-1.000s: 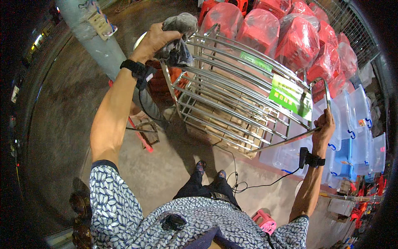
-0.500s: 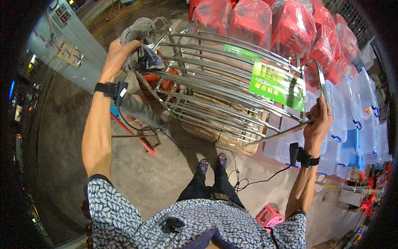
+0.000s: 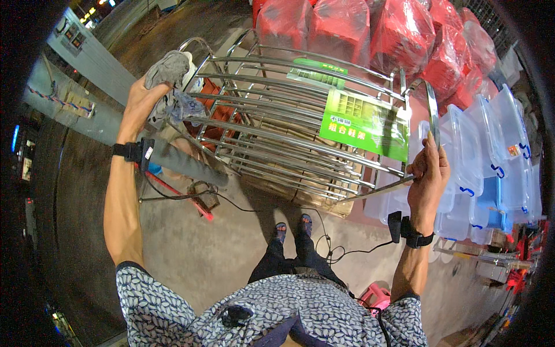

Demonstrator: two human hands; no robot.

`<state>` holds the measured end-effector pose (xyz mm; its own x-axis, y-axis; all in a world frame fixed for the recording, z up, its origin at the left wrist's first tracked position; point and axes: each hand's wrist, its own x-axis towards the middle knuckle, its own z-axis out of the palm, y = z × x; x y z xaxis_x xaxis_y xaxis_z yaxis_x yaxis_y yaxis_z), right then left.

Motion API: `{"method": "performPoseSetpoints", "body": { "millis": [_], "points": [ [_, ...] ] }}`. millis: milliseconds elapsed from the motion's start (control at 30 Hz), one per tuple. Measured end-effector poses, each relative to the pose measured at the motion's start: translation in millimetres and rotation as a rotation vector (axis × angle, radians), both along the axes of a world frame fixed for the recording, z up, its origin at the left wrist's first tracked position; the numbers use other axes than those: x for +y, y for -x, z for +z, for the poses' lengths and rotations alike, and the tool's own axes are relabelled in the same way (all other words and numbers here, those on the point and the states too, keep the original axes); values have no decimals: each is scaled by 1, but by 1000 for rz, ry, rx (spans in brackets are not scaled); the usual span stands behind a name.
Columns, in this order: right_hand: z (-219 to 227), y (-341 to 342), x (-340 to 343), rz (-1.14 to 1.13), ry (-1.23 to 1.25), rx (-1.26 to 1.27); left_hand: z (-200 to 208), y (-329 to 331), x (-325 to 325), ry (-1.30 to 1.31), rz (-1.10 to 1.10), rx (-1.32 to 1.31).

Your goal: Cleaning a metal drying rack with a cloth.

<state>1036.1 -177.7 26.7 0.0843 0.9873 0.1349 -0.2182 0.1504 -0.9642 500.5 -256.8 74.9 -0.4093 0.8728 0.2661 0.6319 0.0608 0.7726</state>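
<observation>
A steel wire rack (image 3: 300,124) is held up between both hands, tilted so its bars face the person. The right hand (image 3: 429,173) is closed on its frame to steady it; the left hand (image 3: 139,104) clutches a grey rag (image 3: 170,87) against the far end. Below lies a concrete floor (image 3: 196,254); beyond the right hand are red wrapped bundles (image 3: 404,34) and clear plastic boxes (image 3: 480,150).

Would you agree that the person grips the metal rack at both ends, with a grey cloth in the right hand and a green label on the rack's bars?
Not quite: the grey cloth is in the left hand, not the right. The right hand grips only the metal rack frame. The green label does sit on the bars, as the head view shows.
</observation>
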Motion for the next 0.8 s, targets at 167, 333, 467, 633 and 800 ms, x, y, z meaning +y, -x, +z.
{"method": "performPoseSetpoints", "body": {
  "millis": [167, 333, 467, 633, 800],
  "points": [
    [-5, -8, 2, 10, -1, -53, -2, 5, 1, 47, -19, 2],
    [-23, -51, 20, 36, 66, -131, -8, 2, -9, 21, -5, -43],
    [-42, -94, 76, -123, 51, -275, -2, 1, -2, 26, 13, -59],
    [-51, -92, 155, 64, 231, -248, -7, 18, 9, 47, 8, 63],
    [-75, -88, 201, 655, 221, -65, -1, 21, 11, 146, 125, 250]
  ]
}}
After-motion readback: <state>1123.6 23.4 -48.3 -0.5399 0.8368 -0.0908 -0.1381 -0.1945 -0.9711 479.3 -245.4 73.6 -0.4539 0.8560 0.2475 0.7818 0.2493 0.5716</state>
